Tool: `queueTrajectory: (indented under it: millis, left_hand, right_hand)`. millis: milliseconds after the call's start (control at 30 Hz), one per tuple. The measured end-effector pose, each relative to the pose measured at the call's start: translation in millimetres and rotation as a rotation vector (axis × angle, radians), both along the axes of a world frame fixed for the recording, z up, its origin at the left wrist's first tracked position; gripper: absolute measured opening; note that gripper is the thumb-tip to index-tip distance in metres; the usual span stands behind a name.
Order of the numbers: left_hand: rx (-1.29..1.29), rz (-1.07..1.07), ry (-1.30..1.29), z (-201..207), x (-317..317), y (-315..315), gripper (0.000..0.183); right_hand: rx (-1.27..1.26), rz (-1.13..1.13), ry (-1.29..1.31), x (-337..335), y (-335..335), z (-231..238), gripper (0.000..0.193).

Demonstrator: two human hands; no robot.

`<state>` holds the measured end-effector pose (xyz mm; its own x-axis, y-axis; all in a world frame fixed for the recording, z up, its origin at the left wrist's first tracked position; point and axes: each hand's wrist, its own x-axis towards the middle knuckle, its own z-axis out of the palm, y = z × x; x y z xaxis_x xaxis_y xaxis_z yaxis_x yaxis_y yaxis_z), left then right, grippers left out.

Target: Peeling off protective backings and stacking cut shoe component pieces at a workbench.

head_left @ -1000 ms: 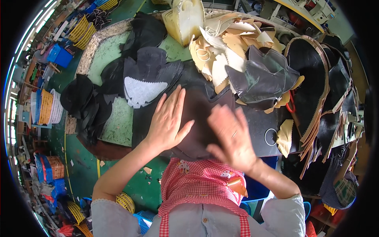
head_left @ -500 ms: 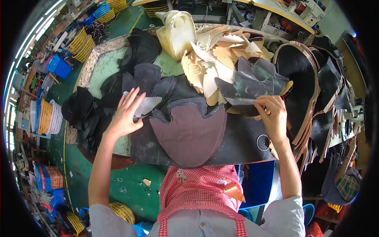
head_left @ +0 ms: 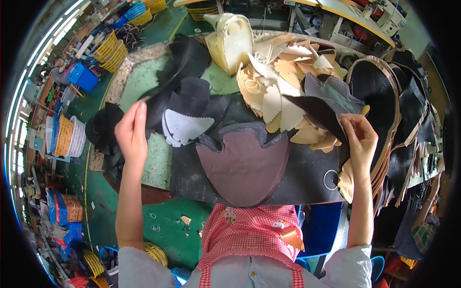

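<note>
My left hand [head_left: 132, 130] is at the left of the table, its fingers pressed together at the edge of a black leather piece [head_left: 180, 72]; the grip is partly hidden. Beside it lie light grey toothed-edge pieces [head_left: 187, 126]. In front of me rests a stack of brown cut pieces [head_left: 244, 165] with dark, notched upper edges. My right hand [head_left: 360, 137] pinches the near edge of a dark leather panel [head_left: 319, 113], whose left part is raised off the pile. Cream and tan cut pieces [head_left: 273, 98] lie heaped beyond and under that panel.
A cream plastic container [head_left: 230, 45] stands at the table's far side. Large black panels with tan edges [head_left: 374, 91] overhang the right side. A white ring [head_left: 331, 179] lies near the front edge. Crates and baskets [head_left: 82, 77] line the floor at left.
My left hand has moved left and back off the light grey pieces, its fingers now together. My right hand has lifted the dark panel's left part. The whole view has shifted slightly.
</note>
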<state>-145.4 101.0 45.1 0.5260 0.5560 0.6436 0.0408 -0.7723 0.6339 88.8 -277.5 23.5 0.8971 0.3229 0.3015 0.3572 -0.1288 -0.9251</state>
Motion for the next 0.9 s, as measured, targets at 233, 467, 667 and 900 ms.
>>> queueTrajectory:
  millis: [233, 467, 667, 900]
  left_hand:
    - [-0.081, -0.850, 0.550, -22, -10, -140, 0.038]
    - [-1.100, -0.858, 0.442, -30, 14, -159, 0.030]
    - [-1.855, -0.975, -0.036, -46, -2, -146, 0.034]
    - [-1.798, -0.953, -0.270, -42, -28, -107, 0.052]
  right_hand:
    - [-0.110, 0.331, 0.094, -75, 38, 21, 0.008]
    - [0.181, 0.565, 0.589, -96, 35, -2, 0.013]
    - [0.954, 0.387, 1.427, -77, -12, -31, 0.028]
    - [-0.901, 1.067, -0.146, -81, -87, 5, 0.045]
